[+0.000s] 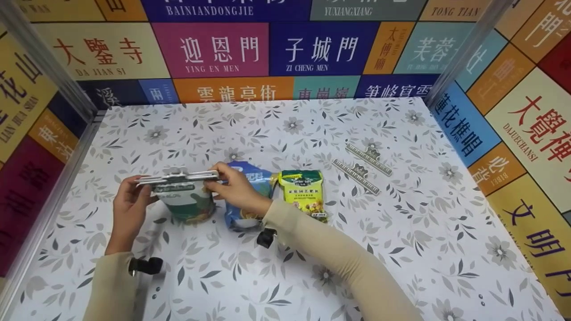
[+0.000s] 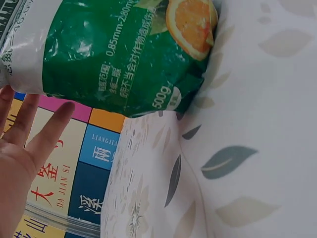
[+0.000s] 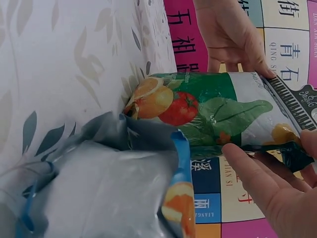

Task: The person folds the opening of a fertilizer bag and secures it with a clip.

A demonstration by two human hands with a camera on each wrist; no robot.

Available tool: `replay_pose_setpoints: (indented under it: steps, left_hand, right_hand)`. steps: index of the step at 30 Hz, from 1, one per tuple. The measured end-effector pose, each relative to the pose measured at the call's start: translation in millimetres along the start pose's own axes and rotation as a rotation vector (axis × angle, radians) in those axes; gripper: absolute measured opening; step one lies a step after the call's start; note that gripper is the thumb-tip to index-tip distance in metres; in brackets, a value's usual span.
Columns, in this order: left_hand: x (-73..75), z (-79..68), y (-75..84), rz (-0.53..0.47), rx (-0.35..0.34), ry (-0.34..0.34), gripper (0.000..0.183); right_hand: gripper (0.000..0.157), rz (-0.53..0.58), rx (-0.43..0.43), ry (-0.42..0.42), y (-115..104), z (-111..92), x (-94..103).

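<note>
In front of me a green-and-white 500g fertilizer bag (image 1: pixel 187 203), printed with fruit, stands upright. A long metal bag clip (image 1: pixel 176 177) lies across its top edge. My left hand (image 1: pixel 129 203) holds the clip's left end, its thumb on the near side; in the left wrist view its other fingers (image 2: pixel 62 114) are spread beside the bag. My right hand (image 1: pixel 236 185) grips the right top corner by the clip's other end. In the right wrist view a dark green fold (image 3: pixel 295 154) of the bag pokes out between those fingers.
A blue bag (image 1: pixel 250 171) lies right beside, partly behind my right forearm; its silvery side (image 3: pixel 109 183) shows up close. To its right lies a yellow-and-green bag (image 1: pixel 303 194). Two more metal clips (image 1: pixel 357 176) (image 1: pixel 368 158) rest farther right on the flower-patterned tabletop (image 1: pixel 424 223). Printed panels (image 1: pixel 218 49) surround the table.
</note>
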State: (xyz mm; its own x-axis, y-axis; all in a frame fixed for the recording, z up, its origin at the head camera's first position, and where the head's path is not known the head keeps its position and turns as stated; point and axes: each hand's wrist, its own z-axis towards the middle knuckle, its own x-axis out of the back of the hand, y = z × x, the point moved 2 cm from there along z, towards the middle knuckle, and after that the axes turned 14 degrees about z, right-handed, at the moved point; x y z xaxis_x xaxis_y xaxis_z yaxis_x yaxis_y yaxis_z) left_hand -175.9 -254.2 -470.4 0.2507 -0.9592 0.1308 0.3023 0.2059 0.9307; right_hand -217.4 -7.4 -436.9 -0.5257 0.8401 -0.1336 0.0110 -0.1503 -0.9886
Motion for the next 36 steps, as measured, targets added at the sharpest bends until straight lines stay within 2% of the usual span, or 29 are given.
replay_pose_setpoints:
  steps: [3, 17, 24, 32, 36]
  left_hand:
    - [-1.4, 0.7, 0.0, -0.042, 0.030, 0.016, 0.017]
    - [-1.1, 6.3, 0.4, 0.006, 0.121, 0.103, 0.017]
    - [0.1, 8.1, 3.1, 0.047, 0.138, 0.092, 0.014]
    - [2.3, 11.0, 4.7, 0.058, 0.221, 0.084, 0.003]
    - [4.5, 11.5, 6.3, 0.125, 0.248, 0.063, 0.007]
  right_hand:
    - [0.010, 0.011, -0.004, 0.013, -0.3, -0.3, -1.0]
    - [0.009, 0.109, -0.049, 0.069, 0.8, 6.2, -2.9]
    - [0.005, 0.174, -0.073, 0.090, 0.5, 9.3, -2.6]
    - [0.014, 0.235, -0.174, 0.128, 2.1, 11.2, -3.4]
    - [0.009, 0.282, -0.197, 0.143, 6.6, 12.5, -3.1]
